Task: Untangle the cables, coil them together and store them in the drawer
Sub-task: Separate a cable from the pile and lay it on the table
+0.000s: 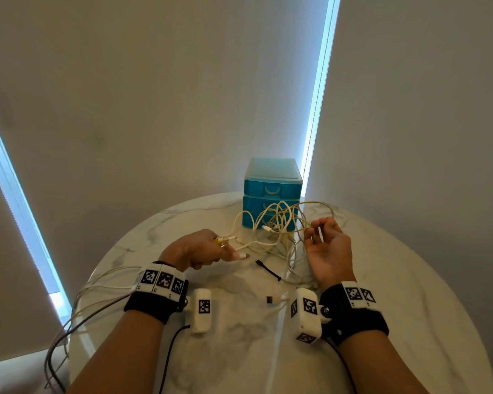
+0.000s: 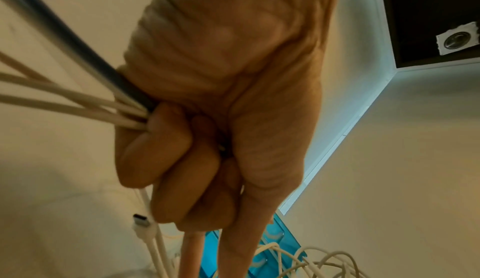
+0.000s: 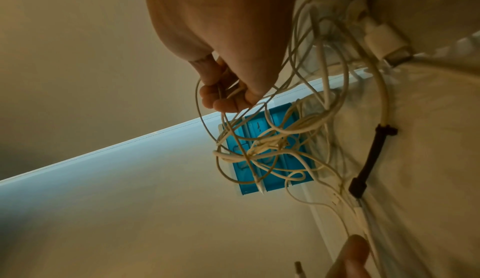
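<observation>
Head view, from the left: several pale cables (image 1: 97, 282) and a dark one trail off the near-left edge of the round marble table (image 1: 396, 280) and run rightward into the left hand (image 1: 194, 250). That hand is clenched around them; in the left wrist view its fingers (image 2: 166, 149) are curled tight over the bundle, with the strands entering from the left and a white connector end (image 2: 142, 224) hanging just below the fist. In the head view, connector ends stick out of the far side of this hand and point right, toward the tangle.

At the middle of the table lies a short black cable (image 1: 268, 270), its long axis running from far-left to near-right, and nearer the person a dark plug (image 1: 270, 299) rests on the marble.

The tangle of white cables (image 1: 279, 223) is lifted above the table just in front of the blue drawer unit (image 1: 272, 189), its loops standing upward and some strands draping down to the table. The unit's drawers appear closed.

Furthest right, the right hand (image 1: 328, 251) is raised, palm toward the person, thumb and fingertips pinching a thin strand of the tangle. The right wrist view shows these fingers (image 3: 223, 97) gripping the loops, which hang across the blue drawer fronts.
</observation>
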### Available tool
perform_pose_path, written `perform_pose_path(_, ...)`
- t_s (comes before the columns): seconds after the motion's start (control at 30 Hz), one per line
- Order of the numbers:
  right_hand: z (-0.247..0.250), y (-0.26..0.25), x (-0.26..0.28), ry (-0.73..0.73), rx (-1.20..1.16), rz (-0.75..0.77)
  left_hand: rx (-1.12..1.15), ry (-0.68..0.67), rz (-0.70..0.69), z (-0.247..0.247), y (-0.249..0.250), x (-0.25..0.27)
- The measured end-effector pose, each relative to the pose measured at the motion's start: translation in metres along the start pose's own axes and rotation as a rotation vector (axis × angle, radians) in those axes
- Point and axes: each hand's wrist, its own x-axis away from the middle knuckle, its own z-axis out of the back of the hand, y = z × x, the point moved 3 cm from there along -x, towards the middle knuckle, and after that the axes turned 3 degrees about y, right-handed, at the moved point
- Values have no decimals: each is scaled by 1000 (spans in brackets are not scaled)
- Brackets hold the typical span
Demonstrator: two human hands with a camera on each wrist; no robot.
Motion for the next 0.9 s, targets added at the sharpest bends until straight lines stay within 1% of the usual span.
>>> perform_pose_path(0.2, 1, -1, -3, -6, -46, 16, -230, 1, 68, 1, -5, -3)
perform_pose_path(0.27, -2, -3, -1, -26, -16, 23, -204, 39, 45, 3, -4, -3)
perform_pose_path(0.3, -3, -3, 0, -35, 20, 21, -119, 87, 13, 6, -2, -4)
perform_pose_path(0.33, -5, -2, 1, -46, 68, 17, 19, 160, -28, 10, 1, -3)
perform_pose_path(0.43, -11, 3, 4, -100, 294, 19, 473, 438, -198, 27, 11, 8)
perform_pose_path(0.47, -14, 6, 6, -121, 405, 14, 602, 487, -250, 31, 14, 11)
perform_pose_path(0.5, -17, 9, 10, -150, 525, 0, 718, 506, -297, 35, 15, 14)
perform_pose_path(0.53, -20, 13, 15, -190, 646, -23, 802, 507, -335, 38, 17, 16)
perform_pose_path(0.57, -22, 16, 19, -234, 756, -42, 841, 504, -362, 39, 18, 19)
perform_pose_path(0.63, -28, 17, 26, -297, 903, -29, 823, 502, -382, 39, 20, 23)
perform_pose_path(0.67, -31, 13, 30, -296, 939, 15, 801, 495, -392, 38, 22, 26)
perform_pose_path(0.77, -41, -6, 37, -228, 932, 234, 721, 444, -422, 32, 29, 31)
perform_pose_path(0.8, -44, -9, 40, -242, 917, 283, 702, 420, -433, 30, 32, 31)
perform_pose_path(0.83, -48, -10, 45, -279, 908, 304, 688, 389, -439, 27, 35, 32)
perform_pose_path(0.9, -54, -3, 56, -353, 903, 289, 642, 332, -444, 19, 41, 32)
